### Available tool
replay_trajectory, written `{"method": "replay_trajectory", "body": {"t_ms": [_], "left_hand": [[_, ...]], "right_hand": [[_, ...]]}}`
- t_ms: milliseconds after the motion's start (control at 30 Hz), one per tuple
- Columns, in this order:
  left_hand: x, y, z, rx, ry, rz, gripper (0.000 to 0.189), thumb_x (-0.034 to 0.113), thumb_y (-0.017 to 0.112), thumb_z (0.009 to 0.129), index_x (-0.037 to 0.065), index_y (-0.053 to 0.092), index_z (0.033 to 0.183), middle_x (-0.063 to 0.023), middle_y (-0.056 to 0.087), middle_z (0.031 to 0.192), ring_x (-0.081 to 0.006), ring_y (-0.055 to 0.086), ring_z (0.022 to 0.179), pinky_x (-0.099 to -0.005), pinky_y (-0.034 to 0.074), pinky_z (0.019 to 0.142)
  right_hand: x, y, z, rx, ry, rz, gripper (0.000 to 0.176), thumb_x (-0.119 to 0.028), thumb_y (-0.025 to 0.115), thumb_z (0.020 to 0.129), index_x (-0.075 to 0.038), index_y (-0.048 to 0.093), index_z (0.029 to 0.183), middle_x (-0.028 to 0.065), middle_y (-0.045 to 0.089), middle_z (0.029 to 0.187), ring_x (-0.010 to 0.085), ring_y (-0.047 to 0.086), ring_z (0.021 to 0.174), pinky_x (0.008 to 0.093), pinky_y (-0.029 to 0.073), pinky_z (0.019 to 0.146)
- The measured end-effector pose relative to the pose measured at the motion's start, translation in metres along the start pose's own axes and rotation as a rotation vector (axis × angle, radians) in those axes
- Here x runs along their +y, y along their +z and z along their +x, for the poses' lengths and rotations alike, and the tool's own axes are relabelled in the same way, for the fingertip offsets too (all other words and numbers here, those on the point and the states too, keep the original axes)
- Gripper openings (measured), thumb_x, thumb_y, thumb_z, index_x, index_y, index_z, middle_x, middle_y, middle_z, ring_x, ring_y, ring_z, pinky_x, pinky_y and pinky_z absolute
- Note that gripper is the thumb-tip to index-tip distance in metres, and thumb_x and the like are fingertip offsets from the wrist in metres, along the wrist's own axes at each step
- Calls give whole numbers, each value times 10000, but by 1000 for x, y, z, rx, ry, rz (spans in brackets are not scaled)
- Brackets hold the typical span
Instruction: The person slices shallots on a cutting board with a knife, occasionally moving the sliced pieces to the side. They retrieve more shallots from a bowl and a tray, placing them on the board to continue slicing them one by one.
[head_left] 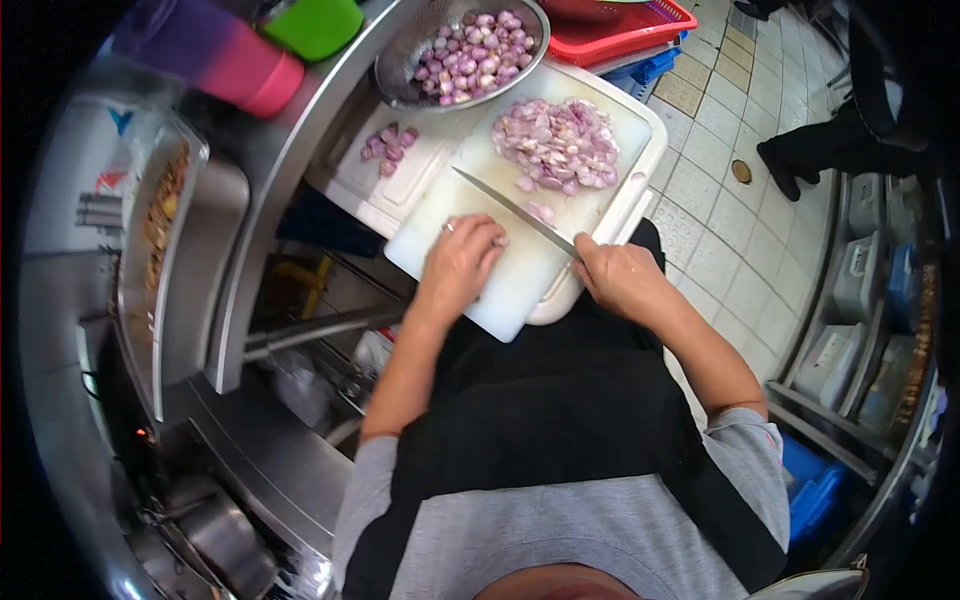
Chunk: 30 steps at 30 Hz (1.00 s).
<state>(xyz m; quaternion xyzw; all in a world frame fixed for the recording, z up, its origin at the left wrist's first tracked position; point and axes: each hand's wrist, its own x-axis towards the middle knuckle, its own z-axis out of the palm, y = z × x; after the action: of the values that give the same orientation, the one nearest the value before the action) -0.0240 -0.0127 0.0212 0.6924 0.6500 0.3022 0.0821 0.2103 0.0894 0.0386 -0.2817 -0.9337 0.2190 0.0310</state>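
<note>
My right hand (622,278) grips a kitchen knife (512,208) by its handle. The blade lies across the white cutting board (515,300), pointing to the upper left. My left hand (462,262) rests on the board, left of the blade, with its fingers curled in; whatever may be under them is hidden. A heap of sliced shallots (560,145) covers the far part of the board, beyond the knife. A few loose slices (540,212) lie close to the blade. Several small shallots (388,148) sit on the white surface beside the board.
A metal bowl (392,85) of whole peeled shallots (475,60) stands at the far side, near a red basket (610,40). On the left runs a steel counter (262,190) with a metal food pan (215,215). A person's dark-clad leg (825,150) shows at the upper right.
</note>
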Motion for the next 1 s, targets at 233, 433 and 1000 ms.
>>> {"method": "replay_trajectory", "body": {"t_ms": [233,433,1000], "left_hand": [[20,-5,1,-30,-148,-112,154,75,688,843,37,666,991,-120,638,924,-328,629,848,-422,514,753],[11,3,16,-52,-71,25,131,97,666,874,47,698,990,-128,629,899,-315,631,808,-415,511,734],[8,10,-6,193,-61,-24,193,-71,682,804,11,677,979,-132,691,960,-257,687,865,-320,548,750]], "right_hand": [[-6,11,-9,91,2,8,142,-126,523,905,1,482,956,175,643,635,362,676,629,470,521,522],[-2,10,-7,71,35,34,200,-209,569,934,-38,466,927,154,628,619,365,654,608,481,502,525],[-13,-1,-11,36,-108,-36,103,-69,544,847,12,496,888,165,622,591,339,671,579,443,526,505]]}}
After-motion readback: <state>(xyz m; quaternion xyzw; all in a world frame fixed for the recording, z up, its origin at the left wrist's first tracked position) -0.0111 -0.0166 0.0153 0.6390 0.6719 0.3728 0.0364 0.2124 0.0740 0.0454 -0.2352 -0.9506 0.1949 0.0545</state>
